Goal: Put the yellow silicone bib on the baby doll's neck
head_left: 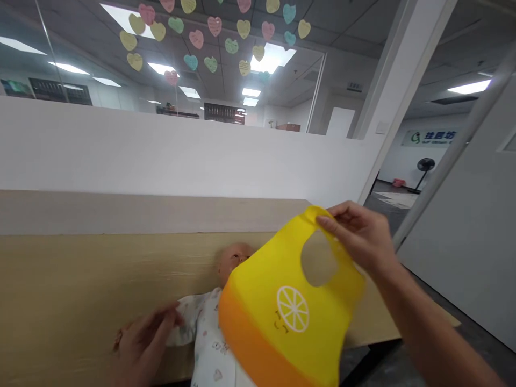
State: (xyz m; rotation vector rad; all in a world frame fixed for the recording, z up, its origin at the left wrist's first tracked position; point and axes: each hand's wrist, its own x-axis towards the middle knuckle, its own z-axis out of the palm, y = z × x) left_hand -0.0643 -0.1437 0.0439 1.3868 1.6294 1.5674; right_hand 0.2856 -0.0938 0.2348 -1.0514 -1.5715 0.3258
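A yellow silicone bib (266,285) with an orange lower part, a white citrus-slice print and a round neck opening hangs tilted from my right hand (363,236). My right thumb and fingers pinch its neck strap at the top. Behind the bib a baby doll (212,338) lies on its back in a white printed outfit, and the bib hides part of its face and body. My left hand (145,341), slightly blurred, is beside the doll's sleeve with its fingers loosely bent and apart. Whether it touches the sleeve is unclear.
The doll lies on a light wooden table (72,290) with a pale strip along its back edge. Behind stands a white wall (181,156) with a glass panel bearing heart-shaped notes. At right are a doorway, a grey door (467,231) and a black fan (425,165).
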